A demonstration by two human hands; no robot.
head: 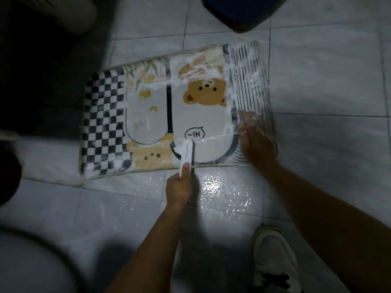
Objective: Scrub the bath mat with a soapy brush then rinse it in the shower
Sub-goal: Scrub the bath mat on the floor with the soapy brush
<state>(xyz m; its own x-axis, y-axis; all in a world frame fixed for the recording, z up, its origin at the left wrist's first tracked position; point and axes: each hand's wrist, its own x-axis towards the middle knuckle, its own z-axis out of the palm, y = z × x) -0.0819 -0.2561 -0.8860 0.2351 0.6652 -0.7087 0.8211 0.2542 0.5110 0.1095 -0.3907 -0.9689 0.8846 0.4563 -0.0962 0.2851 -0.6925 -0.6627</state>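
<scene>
Item: bath mat (148,115), rectangular, lying flat on the tiled floor (328,81), its long sides running left to right and slightly tilted. Print: black-and-white checks along the left edge, thin dark stripes along the right edge, two bear figures and a small speech bubble in the middle panels. White foam (249,66) is smeared over the striped section and the far middle of the mat. Item: brush (186,155), white, narrow and elongated, resting on the mat at its near edge, just below the speech bubble. The left hand (179,189) grasps the brush's near end, fingers curled round it and thumb laid along its top, the hand itself over the floor just off the mat's near edge. The right hand (257,140) lies released and flat on the mat near its near right corner, fingers straight, with foam on them. Floor: a wet patch (213,182) beside the left hand. Other: a pale shoe (273,256) by the near edge of the view; a dark blue container (243,11) beyond the mat's far edge, only partly visible.
</scene>
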